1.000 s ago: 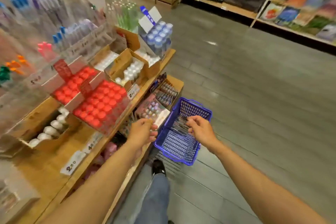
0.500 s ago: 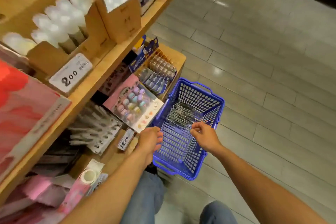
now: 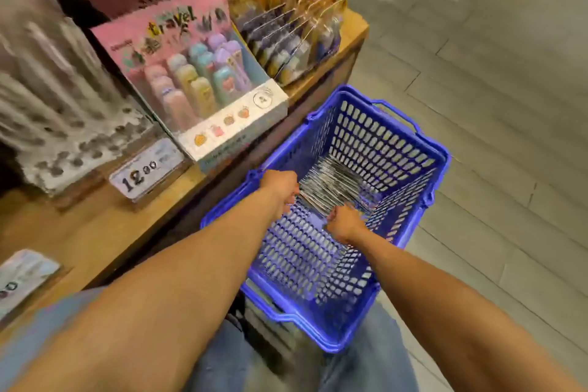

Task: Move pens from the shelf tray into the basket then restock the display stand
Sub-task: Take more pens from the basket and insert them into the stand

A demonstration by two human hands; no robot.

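Inside the blue plastic basket (image 3: 410,149), our left hand (image 3: 280,184) and right hand (image 3: 343,226) curl around light, slippery silver pens (image 3: 334,183); best grabbed mid-bundle.

You see a bright blue basket (image 3: 410,149) with a perforated grid pattern, silvery pens (image 3: 334,183) inside, a pink display box (image 3: 178,38) upper left, grey floor (image 3: 493,73).

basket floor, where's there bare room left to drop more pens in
The near half of the blue basket shows bare mesh, bordered by the near rim and both side walls. The far half is crowded: the pile of pens lies there, with the left hand and right hand at its near edge. Bare wooden shelf lies near the 12.00 price tag.
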